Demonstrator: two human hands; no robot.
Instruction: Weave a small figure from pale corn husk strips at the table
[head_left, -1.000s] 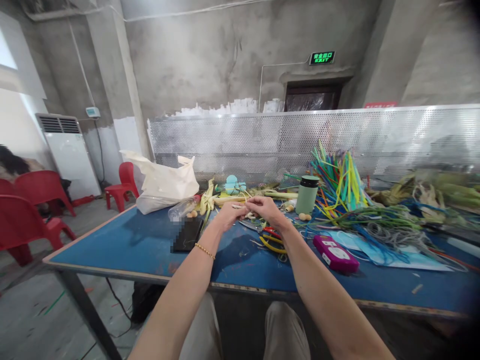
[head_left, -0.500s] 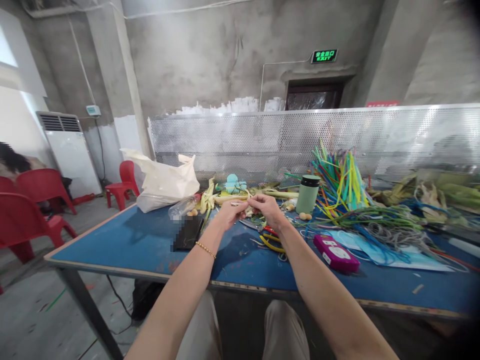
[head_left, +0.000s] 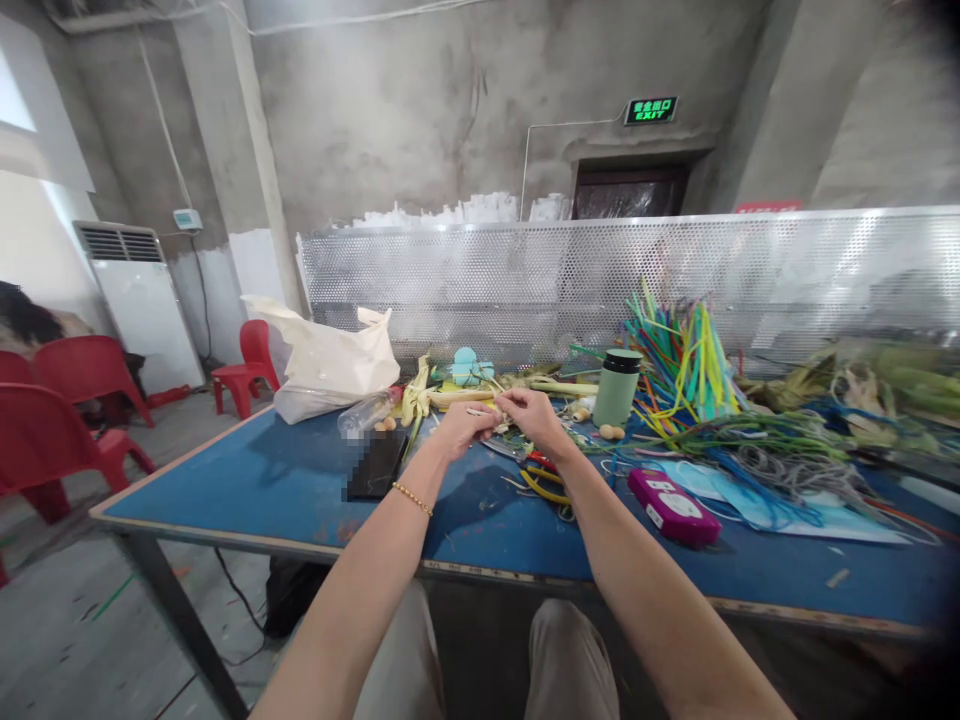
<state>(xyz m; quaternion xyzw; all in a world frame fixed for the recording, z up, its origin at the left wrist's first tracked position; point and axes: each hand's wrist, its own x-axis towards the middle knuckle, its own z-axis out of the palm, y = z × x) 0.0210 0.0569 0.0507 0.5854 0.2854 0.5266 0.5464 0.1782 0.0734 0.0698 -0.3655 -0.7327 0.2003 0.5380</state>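
My left hand point(head_left: 466, 428) is closed, its fingers curled round a thin pale strip point(head_left: 475, 412) that looks like dried husk. Close beside it, my right hand point(head_left: 532, 415) pinches the strip's upper part between thumb and fingertips. Both hands are just above the table, and the fingers hide most of the strip. Below the right wrist lie pliers point(head_left: 546, 484) with yellow and red handles. Behind the hands are pale yellow-green husks point(head_left: 417, 396) and a light-blue flower-like piece point(head_left: 466, 366).
On the blue table point(head_left: 247, 500), a white bag point(head_left: 337, 355), clear bottle point(head_left: 367, 412) and black tablet-like slab point(head_left: 379, 465) lie left. To the right stand a green jar point(head_left: 616, 390) and bundled coloured strips point(head_left: 694, 360), with a purple box point(head_left: 673, 507) nearer. A perforated metal screen point(head_left: 465, 280) runs behind.
The fingertips have shifted slightly, and the left hand has turned a little, showing more of the pale strip across its fingers. Both arms stay in nearly the same place.
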